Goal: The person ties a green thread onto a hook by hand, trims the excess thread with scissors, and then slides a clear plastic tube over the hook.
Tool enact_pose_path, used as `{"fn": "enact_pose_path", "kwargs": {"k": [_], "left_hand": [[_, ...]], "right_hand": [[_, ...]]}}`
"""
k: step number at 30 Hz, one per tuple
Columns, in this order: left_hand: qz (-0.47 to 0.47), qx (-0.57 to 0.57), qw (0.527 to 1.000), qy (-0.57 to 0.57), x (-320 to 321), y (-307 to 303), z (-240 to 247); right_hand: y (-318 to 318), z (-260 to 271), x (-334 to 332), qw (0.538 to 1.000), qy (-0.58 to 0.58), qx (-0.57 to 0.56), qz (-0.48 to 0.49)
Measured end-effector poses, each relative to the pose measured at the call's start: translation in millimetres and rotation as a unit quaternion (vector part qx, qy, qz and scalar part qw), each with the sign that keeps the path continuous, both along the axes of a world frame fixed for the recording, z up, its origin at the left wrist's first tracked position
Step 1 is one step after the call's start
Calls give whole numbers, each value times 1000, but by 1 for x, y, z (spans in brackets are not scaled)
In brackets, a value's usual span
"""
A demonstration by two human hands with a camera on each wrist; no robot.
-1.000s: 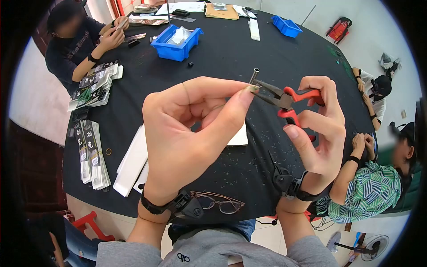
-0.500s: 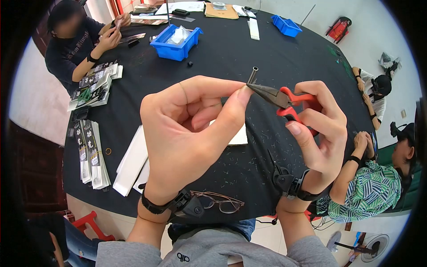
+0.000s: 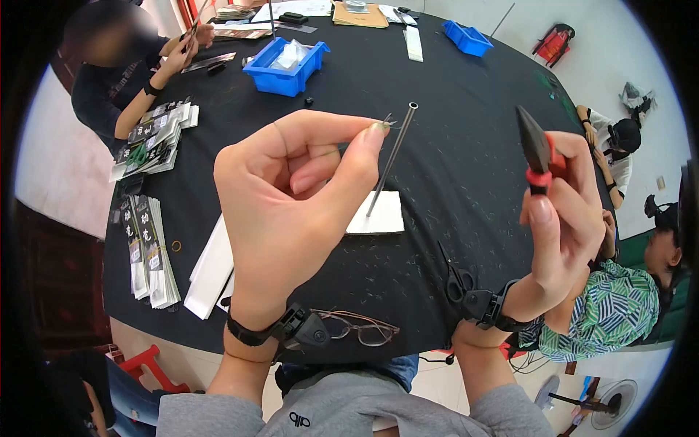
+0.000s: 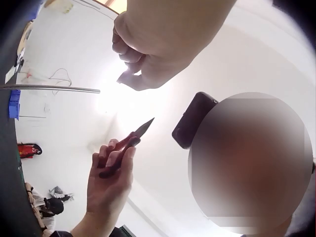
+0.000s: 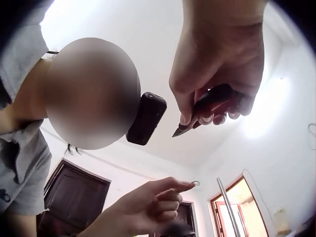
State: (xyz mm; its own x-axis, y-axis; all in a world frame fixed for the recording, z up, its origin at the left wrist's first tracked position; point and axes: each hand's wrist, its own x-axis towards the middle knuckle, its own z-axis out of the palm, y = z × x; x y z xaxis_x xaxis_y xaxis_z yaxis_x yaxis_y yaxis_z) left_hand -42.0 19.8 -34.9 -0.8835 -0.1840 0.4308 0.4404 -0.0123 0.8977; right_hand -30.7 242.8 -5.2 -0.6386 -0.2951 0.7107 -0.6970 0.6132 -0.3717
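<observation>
My left hand (image 3: 291, 193) pinches a tiny greenish piece with thin wiry ends (image 3: 388, 123) between thumb and index fingertip; in the right wrist view a small curved metal wire (image 5: 196, 183) shows at those fingertips. Just right of them, a thin metal rod (image 3: 394, 157) with a ring-like top rises from a white block (image 3: 387, 216) on the black-covered table. Held off to the right, needle-nose pliers (image 3: 535, 142) with red handles sit in my right hand (image 3: 571, 218), fingers curled round the handles and the nose pointing up, jaws together.
Small black scissors (image 3: 457, 282) and eyeglasses (image 3: 357, 329) lie near the front edge. Left are white strips (image 3: 207, 273) and printed packets (image 3: 149, 251). Blue bins (image 3: 287, 69) stand farther back. Thin clippings dot the black cloth (image 3: 466, 211). Other people sit around the table.
The pliers were at the left fingertips by the rod's top; now they have moved right, away from it. My left hand has shifted slightly left, its pinched piece now apart from the rod.
</observation>
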Motion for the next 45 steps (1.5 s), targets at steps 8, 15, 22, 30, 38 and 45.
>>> {"fn": "enact_pose_path", "kwargs": {"k": [8, 15, 22, 30, 38, 45], "left_hand": [[-51, 28, 998, -26, 5, 4, 4], [-60, 42, 997, -22, 5, 4, 4], [-70, 45, 996, -22, 4, 1, 4], [-61, 47, 997, -12, 4, -3, 4], [-74, 58, 995, -25, 4, -2, 6], [-85, 57, 994, -39, 4, 0, 7]], "right_hand": [[-1, -7, -19, 997, -24, 65, 40], [-9, -9, -22, 994, -44, 80, 65], [-13, -12, -24, 993, -36, 84, 76], [-12, -13, -25, 993, -31, 87, 72], [-13, -10, -23, 992, -19, 105, 63], [-14, -13, -28, 995, -14, 72, 74]]}}
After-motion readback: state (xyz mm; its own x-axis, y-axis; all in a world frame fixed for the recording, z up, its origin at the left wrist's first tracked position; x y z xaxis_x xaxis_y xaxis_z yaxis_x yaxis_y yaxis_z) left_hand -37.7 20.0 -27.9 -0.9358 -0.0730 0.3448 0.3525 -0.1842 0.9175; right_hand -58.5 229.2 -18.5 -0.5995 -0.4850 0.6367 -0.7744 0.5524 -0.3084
